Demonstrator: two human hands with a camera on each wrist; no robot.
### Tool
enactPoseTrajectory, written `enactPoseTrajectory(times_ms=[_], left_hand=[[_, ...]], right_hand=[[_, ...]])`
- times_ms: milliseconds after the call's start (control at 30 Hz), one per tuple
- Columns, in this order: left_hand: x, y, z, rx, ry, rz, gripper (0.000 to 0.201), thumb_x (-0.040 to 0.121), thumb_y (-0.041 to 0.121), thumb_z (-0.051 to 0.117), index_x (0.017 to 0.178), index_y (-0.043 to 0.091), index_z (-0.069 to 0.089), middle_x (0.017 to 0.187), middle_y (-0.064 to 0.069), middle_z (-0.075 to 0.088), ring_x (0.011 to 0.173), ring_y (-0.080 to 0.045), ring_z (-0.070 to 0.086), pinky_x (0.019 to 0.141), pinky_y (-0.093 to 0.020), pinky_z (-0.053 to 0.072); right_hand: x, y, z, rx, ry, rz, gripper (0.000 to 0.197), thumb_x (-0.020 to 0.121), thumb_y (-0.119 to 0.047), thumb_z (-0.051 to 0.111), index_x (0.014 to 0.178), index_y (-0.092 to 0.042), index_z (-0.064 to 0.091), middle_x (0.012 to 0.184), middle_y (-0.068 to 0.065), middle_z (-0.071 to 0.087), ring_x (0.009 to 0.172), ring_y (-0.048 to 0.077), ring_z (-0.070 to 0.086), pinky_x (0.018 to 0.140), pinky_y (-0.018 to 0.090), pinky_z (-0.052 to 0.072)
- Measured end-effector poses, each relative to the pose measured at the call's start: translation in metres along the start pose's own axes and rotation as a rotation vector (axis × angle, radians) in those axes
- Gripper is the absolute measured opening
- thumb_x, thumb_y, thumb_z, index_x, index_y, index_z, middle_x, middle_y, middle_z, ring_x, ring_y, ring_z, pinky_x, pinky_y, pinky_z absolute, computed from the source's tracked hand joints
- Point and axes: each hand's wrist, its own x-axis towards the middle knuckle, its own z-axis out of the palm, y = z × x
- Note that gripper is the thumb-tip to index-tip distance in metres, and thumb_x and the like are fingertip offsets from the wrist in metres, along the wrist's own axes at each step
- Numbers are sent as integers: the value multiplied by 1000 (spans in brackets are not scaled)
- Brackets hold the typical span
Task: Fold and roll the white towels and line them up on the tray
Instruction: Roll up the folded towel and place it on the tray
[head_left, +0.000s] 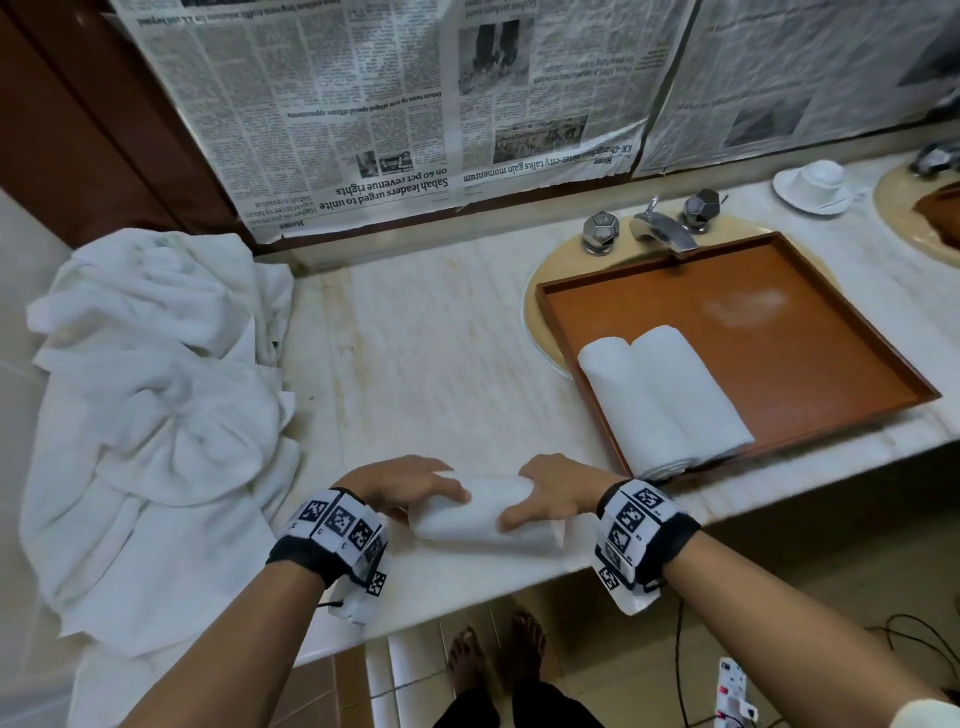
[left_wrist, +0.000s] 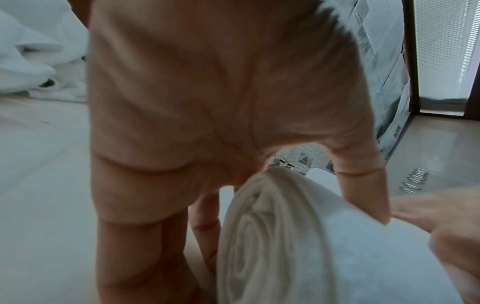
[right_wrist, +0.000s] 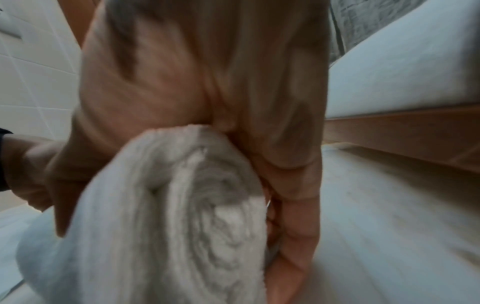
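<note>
Rolled towel (head_left: 483, 512) on desk (head_left: 441, 364), left hand (head_left: 400, 486) and right hand (head_left: 558, 493) fingers curled gripping its ends; tray (head_left: 779, 312) holds two rolls (head_left: 662, 400).

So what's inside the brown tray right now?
Two rolled white towels lie side by side, touching, at the near left of the tray; elsewhere its floor shows bare. The floor under them is hidden.

The newspaper (head_left: 363, 104) on the wall hangs upside down; its headlines read "Sabah leaders urged to unite" and "on 40 pct revenue rights".
</note>
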Motion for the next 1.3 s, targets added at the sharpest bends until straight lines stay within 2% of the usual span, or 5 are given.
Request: enactPoseTrajectory(times_ms=[200,467,667,967,1300], left_hand=[[-1,-4,6,75,-187,-10,81,54,58,77,128,33,55,124,-2,60,111,-24,63,93,-42,58],[-13,17,-1,86,-372,78,72,56,54,82,122,35,60,126,1,63,116,-18,61,96,-38,56],[-15,45,5,2,-541,202,58,65,40,88,116,24,65,120,-21,60,109,-33,59,97,-53,45],[-25,132,14,288,-113,592,50,74,42,79,119,48,58,117,15,63,105,-9,62,85,-37,59],[20,239,37,278,39,749,49,74,55,79,118,41,63,111,20,63,103,-7,60,86,-31,53]], right_hand=[[-27,-3,9,-18,5,22,55,68,-65,73,101,-22,64,99,-5,64,92,18,61,82,34,53],[-75,-11,-8,-60,93,-30,45,73,-60,71,97,-25,57,96,-7,63,88,16,59,73,31,49],[-112,-4,-32,25,175,-52,45,76,-50,78,102,-19,58,102,-4,62,92,15,57,74,31,45],[-146,64,-57,277,455,-42,57,65,-59,82,112,-39,57,108,-15,64,98,4,59,81,28,52],[-163,168,-99,540,701,-143,49,69,-55,84,111,-33,69,101,-10,71,93,7,66,81,38,57]])
